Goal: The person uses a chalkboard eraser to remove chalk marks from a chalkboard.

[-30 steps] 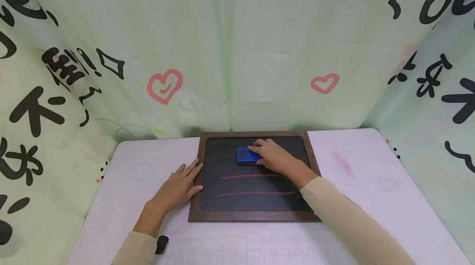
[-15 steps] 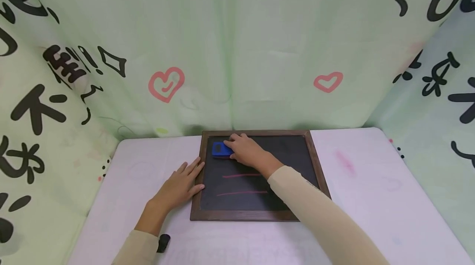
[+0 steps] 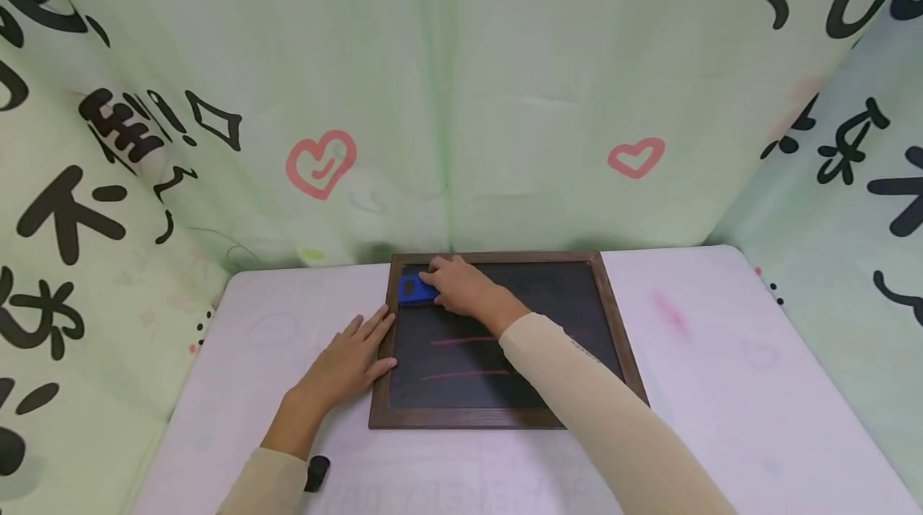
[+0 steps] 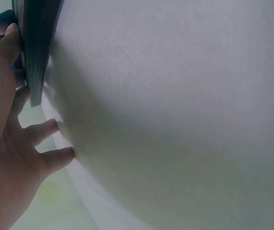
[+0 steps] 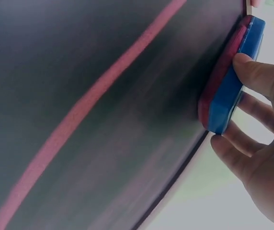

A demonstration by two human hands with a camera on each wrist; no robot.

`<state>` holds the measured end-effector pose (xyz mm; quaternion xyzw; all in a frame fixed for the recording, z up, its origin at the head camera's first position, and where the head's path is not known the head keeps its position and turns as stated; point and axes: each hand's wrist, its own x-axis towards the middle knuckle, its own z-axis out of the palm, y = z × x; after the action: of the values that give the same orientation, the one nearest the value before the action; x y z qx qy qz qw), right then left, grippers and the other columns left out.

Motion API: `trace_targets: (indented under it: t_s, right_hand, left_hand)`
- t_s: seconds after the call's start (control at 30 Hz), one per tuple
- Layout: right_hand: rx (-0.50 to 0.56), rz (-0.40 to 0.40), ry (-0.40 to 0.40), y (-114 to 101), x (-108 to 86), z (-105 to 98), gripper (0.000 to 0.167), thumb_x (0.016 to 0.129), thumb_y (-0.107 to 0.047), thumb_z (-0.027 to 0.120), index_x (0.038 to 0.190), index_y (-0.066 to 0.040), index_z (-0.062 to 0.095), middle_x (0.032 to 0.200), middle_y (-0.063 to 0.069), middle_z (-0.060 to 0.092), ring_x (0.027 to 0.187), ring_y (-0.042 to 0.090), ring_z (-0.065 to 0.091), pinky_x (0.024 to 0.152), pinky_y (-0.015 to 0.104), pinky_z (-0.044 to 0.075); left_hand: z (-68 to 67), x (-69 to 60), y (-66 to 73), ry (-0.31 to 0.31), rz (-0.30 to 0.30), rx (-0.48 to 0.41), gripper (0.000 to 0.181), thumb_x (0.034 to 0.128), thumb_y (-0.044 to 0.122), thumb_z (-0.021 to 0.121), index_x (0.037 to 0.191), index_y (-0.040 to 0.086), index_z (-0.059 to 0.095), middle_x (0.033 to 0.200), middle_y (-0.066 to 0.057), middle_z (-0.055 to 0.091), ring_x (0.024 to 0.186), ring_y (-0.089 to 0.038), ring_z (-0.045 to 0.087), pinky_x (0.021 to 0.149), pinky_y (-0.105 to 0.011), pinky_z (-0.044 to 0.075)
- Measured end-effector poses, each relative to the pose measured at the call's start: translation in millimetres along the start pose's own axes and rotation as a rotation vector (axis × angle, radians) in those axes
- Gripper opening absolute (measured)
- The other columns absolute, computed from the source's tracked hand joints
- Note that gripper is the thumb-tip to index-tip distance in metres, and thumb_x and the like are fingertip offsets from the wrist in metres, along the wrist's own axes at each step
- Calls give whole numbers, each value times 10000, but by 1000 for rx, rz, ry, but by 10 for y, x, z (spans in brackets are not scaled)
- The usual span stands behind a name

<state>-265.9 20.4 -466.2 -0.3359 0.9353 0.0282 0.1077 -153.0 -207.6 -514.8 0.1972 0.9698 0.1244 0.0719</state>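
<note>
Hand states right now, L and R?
Left hand: open, touching the blackboard frame.
Right hand: closed, holding the blue eraser.

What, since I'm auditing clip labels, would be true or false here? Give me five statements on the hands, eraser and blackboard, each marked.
1. The right hand holds a blue eraser. True.
2. The blue eraser is at the near right corner of the blackboard. False: it is near the far left corner.
3. The left hand touches the left side of the wooden frame. True.
4. Both hands hold the blue eraser. False: only the right hand does.
5. Pink lines show on the blackboard. True.
</note>
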Motion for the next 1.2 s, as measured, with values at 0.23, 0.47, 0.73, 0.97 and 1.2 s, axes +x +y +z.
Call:
trace_targets:
  t_s: [0.23,0.47,0.73,0.97,1.2]
  right_hand:
    - [-11,-52,-30,-44,-93,-3,577,1036,-291,643,1572,-177,462,1531,80,512,1394,301,507,1192,421,411]
    - [8,-104,-13,-84,-238,42,572,1028,-278,662,1563,-185,480,1503,75,528,1296,305,566,1115,387,487]
    - [71,-139,28,-1,-405,114,559,1007,-230,696,1533,-156,522,1453,77,563,1252,292,578,1085,389,499]
    - [140,-105,21,162,-580,135,570,1002,-208,700,1537,-147,514,1470,87,548,1276,315,553,1074,411,504]
    - [155,-81,28,402,-772,187,589,992,-191,713,1539,-121,507,1475,114,535,1265,337,539,1050,435,509]
  left_hand:
    - [-8,-6,10,2,2,-1,732,1042,454,587,1633,111,321,1720,-76,248,1498,-503,340,1124,-697,388]
    - [-15,-9,-2,7,6,-4,735,1042,455,586,1634,113,318,1719,-78,250,1494,-510,341,1121,-705,386]
    - [3,-3,-1,13,12,-14,733,1036,450,599,1627,106,335,1714,-81,263,1489,-515,347,1121,-701,388]
    - [38,8,-21,5,15,-8,741,1040,456,588,1635,112,313,1722,-73,242,1497,-510,333,1126,-700,383]
    - [30,5,-27,11,15,-13,748,1036,446,600,1635,105,310,1719,-80,247,1498,-512,329,1133,-698,375]
